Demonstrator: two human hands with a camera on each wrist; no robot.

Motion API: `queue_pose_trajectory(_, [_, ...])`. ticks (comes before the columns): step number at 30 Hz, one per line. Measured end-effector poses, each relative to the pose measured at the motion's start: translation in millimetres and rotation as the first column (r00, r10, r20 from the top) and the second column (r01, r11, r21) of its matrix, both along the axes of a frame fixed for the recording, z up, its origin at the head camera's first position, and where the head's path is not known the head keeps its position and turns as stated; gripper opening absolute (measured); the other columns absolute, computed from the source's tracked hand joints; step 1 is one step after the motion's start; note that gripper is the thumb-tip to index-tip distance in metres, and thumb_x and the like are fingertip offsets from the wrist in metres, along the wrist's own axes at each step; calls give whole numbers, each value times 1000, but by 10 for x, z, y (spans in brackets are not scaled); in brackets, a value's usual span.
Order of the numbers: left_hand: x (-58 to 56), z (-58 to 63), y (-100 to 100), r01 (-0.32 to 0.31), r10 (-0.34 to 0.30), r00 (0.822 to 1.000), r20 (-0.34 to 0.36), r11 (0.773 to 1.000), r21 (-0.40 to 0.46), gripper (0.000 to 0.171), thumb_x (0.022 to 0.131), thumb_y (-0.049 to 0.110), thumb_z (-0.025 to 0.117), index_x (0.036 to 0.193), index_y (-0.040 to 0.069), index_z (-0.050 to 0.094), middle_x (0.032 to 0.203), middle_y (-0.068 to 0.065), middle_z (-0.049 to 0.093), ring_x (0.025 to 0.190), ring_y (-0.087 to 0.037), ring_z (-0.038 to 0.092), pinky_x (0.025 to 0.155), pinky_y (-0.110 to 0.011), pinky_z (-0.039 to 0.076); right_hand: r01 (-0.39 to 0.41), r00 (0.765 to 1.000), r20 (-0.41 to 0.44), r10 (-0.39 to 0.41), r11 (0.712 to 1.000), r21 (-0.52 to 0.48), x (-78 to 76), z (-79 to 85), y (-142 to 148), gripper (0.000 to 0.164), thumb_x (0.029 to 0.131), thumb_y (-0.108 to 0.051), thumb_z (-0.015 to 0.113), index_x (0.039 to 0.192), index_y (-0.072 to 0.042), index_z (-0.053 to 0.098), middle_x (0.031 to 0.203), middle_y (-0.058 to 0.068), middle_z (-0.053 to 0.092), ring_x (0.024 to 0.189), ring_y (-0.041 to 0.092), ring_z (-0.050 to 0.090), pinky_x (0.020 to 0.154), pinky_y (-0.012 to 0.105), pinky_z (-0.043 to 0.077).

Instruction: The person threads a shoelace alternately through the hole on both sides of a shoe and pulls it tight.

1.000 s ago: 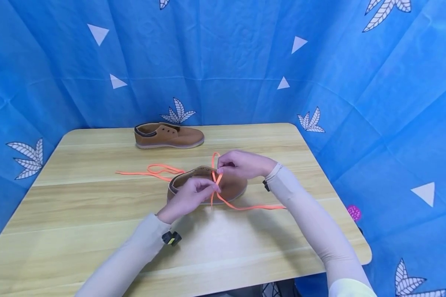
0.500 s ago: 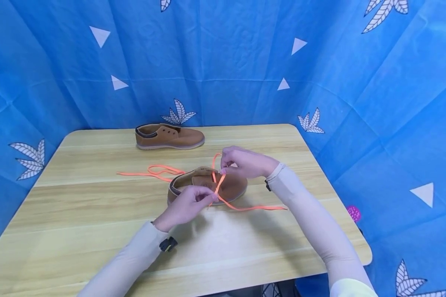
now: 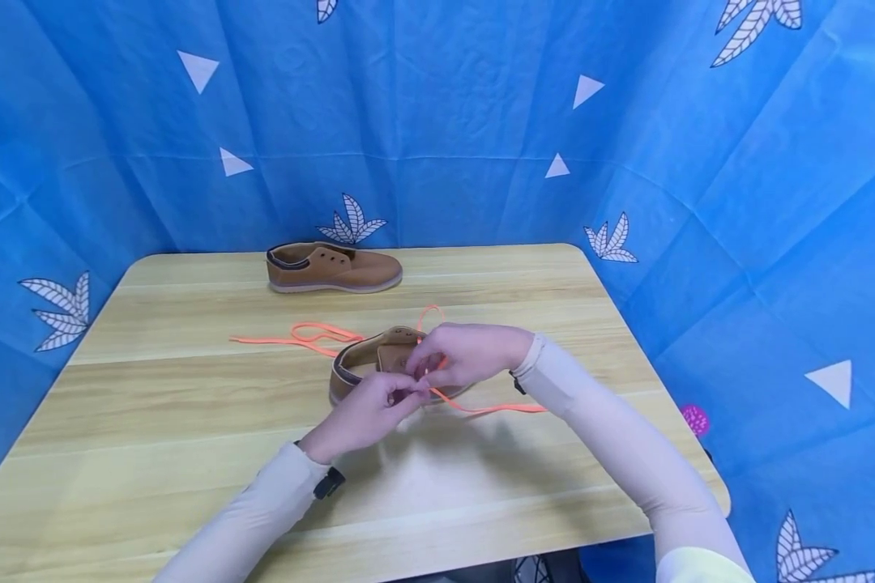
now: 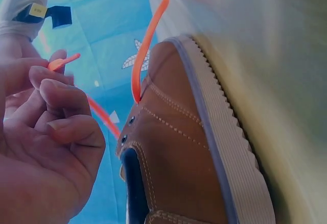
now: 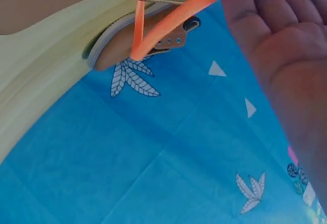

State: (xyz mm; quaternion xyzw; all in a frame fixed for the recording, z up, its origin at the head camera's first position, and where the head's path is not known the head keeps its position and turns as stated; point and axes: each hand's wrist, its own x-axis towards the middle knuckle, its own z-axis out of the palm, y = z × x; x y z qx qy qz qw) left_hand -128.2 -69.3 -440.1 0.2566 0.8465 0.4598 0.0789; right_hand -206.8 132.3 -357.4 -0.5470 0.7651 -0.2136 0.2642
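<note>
A brown shoe (image 3: 394,338) stands on the table, toe to the right, partly covered by both hands. Its orange shoelace (image 4: 148,45) passes through the front eyelet in the left wrist view; the two eyelets behind have no lace. My left hand (image 3: 364,411), fingers curled, pinches the lace at the shoe's near side. My right hand (image 3: 474,354) reaches over the toe and holds the lace too, fingertips meeting the left ones. The lace tip (image 4: 65,62) pokes out at the fingertips. In the right wrist view a lace strand (image 5: 191,12) rises to the right palm.
A second brown shoe (image 3: 360,270), without a lace, stands at the back of the wooden table (image 3: 189,453). Another orange lace (image 3: 328,329) lies loosely looped left of the near shoe. A lace end (image 3: 506,408) trails right. Blue cloth (image 3: 445,105) hangs behind.
My right hand has come down from above the shoe to the left hand, and their fingertips now meet. The left hand has moved slightly toward me. The far shoe stays put.
</note>
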Motion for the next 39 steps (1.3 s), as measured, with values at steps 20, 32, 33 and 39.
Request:
queue_pose_trajectory(20, [-180, 83, -143, -82, 61, 988, -141, 986, -145, 11, 97, 24, 73, 105, 16, 75, 88, 7, 63, 74, -10, 54, 65, -24, 47, 238, 952, -167, -256, 964, -119, 39, -114, 126, 9, 92, -18, 78, 95, -24, 84, 71, -13, 69, 59, -2, 45, 63, 18, 45])
queue_pose_trajectory(32, [-419, 6, -75, -203, 145, 972, -185, 914, -351, 10, 96, 24, 73, 92, 16, 69, 86, -1, 58, 76, -17, 52, 62, -30, 42, 306, 825, -415, -383, 921, -243, 153, -342, 125, 7, 90, -17, 77, 95, -17, 83, 82, -8, 79, 61, -2, 63, 67, 18, 54])
queue_pose_trajectory(33, [-427, 4, -74, -197, 142, 974, -178, 916, -349, 12, 96, 23, 73, 88, 17, 67, 83, -1, 56, 74, -16, 52, 61, -30, 41, 293, 809, -445, -384, 920, -260, 154, -373, 126, 7, 89, -15, 77, 93, -17, 82, 78, -8, 77, 58, -2, 60, 65, 17, 53])
queue_pose_trajectory(39, [-452, -7, -67, -178, 133, 979, -156, 928, -327, 23, 96, 23, 74, 78, 19, 60, 75, 0, 51, 71, -16, 49, 61, -30, 38, 219, 705, -611, -361, 929, -298, 175, -563, 122, 12, 85, -13, 75, 77, -21, 70, 64, -12, 62, 50, -1, 37, 49, 15, 32])
